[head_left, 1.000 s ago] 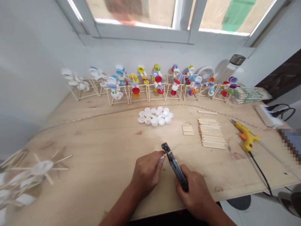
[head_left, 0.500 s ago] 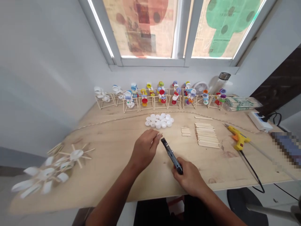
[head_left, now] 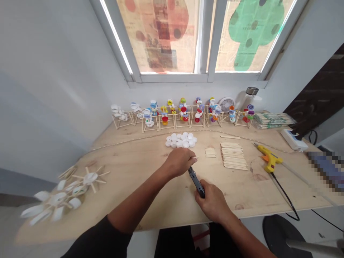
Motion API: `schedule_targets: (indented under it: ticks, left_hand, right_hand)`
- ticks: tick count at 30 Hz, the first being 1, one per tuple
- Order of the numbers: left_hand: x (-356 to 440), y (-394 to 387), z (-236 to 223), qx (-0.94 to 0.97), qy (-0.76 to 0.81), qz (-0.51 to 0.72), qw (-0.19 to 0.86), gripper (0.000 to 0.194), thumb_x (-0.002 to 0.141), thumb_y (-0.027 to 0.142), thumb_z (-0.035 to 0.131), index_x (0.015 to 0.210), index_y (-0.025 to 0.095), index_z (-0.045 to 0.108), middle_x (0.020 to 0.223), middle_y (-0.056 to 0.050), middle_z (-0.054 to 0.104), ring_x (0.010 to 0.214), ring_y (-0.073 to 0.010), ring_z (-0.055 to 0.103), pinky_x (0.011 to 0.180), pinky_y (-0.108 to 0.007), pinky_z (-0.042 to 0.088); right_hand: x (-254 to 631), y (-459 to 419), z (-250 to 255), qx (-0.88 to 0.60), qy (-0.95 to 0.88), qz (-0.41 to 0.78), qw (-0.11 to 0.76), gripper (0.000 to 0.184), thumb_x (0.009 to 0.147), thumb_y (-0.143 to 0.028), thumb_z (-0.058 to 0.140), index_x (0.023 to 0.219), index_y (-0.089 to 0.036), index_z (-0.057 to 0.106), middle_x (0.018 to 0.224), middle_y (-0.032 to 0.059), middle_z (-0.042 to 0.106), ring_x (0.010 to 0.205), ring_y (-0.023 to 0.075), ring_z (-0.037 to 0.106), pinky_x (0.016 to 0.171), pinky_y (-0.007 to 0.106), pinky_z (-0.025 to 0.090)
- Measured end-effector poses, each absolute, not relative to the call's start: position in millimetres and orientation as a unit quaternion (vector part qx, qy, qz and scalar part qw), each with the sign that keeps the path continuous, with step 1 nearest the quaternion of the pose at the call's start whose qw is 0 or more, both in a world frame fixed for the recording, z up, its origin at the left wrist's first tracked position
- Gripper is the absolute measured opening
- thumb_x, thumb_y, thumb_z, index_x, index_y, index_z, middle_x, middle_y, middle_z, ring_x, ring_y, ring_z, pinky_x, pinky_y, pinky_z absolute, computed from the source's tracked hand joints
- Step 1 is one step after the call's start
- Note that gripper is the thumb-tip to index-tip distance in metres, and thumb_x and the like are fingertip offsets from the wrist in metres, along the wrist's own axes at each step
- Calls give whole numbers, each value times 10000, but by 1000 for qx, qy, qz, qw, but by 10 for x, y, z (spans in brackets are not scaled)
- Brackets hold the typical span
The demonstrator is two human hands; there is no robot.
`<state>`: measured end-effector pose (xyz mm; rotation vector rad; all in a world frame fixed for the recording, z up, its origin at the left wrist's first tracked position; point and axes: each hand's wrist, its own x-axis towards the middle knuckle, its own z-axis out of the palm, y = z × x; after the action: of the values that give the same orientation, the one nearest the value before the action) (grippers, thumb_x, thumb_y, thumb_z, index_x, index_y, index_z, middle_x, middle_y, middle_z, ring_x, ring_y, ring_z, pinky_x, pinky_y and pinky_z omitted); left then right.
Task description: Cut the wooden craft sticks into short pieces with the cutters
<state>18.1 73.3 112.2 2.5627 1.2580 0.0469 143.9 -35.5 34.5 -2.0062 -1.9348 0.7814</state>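
Note:
My left hand (head_left: 177,163) is closed on a thin wooden stick (head_left: 195,157), whose pale tip sticks out past the fingertips to the right. In my right hand (head_left: 214,202), the fingers are wrapped round the handles of dark pliers (head_left: 197,183). The jaws point up and left, and my left fingers hide their tips, so I cannot tell whether they touch the stick. Just beyond my left hand lies a cluster of white bottle caps (head_left: 179,144). Short cut sticks (head_left: 210,152) and a pile of longer sticks (head_left: 233,155) are to the right.
Small stick frames with coloured cap wheels (head_left: 183,114) line the back by the window. White cap-and-stick wheels (head_left: 57,199) lie at left. A yellow glue gun (head_left: 271,157), power strip (head_left: 294,139), fan (head_left: 226,104) and bottle (head_left: 249,96) are at right. A cord crosses the table.
My left hand has moved right with the stick, over the pliers' jaws, and now covers their tips. My right hand keeps its hold on the pliers. The view has shifted slightly.

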Motion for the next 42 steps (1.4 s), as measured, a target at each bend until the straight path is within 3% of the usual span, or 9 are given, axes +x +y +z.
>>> schedule_targets:
  ticks: [5,10,16,22,29,34,42]
  left_hand:
    - [192,749,1091,898,423,37,116,281,837,264,418,592,174,524,576,-19,575,599,-151,524,667,-271,327]
    - [164,705,1072,901,409,70,123,284,840,257,409,601,172,534,597,-2,600,608,-137,528,859,-349,299]
    - [126,781,1119,847,440,168,246,281,833,291,394,657,172,579,736,-17,673,662,-130,566,633,-228,359]
    - [373,1067,1055,887,413,71,196,299,806,341,455,612,168,603,589,-7,617,569,-123,533,522,-224,298]
    - [907,1421,778,904,403,5,142,158,754,286,529,704,196,649,683,-36,646,671,-161,576,525,-234,302]
    - [1173,1647,578,905,406,-21,121,142,741,283,536,733,212,658,751,-62,659,762,-199,594,574,-249,342]
    - [1286,1832,471,910,387,-54,142,184,734,314,530,683,197,662,687,-77,654,685,-197,579,541,-259,304]
  right_hand:
    - [1409,-317,338,-707,-658,239,101,86,788,-263,487,811,-198,539,746,41,659,678,186,587,539,254,229]
    - [1420,-342,401,-700,-660,254,104,112,794,-286,475,842,-201,529,776,48,669,706,197,599,546,254,244]
    - [1501,-497,545,-662,-687,275,115,159,781,-329,489,874,-203,518,805,40,670,734,205,605,555,257,256]
    - [1636,-753,607,-643,-715,260,88,126,751,-297,502,851,-223,518,803,25,668,726,221,594,565,280,251]
    - [1831,-819,558,-630,-733,248,68,164,691,-245,530,847,-197,536,828,50,654,754,244,565,658,314,296]
    - [1950,-735,426,-618,-739,261,61,328,627,-275,609,936,-176,561,914,74,639,810,274,558,727,347,313]
    - [2029,-648,404,-616,-730,295,41,400,569,-256,650,952,-170,572,943,90,622,828,296,548,731,360,321]
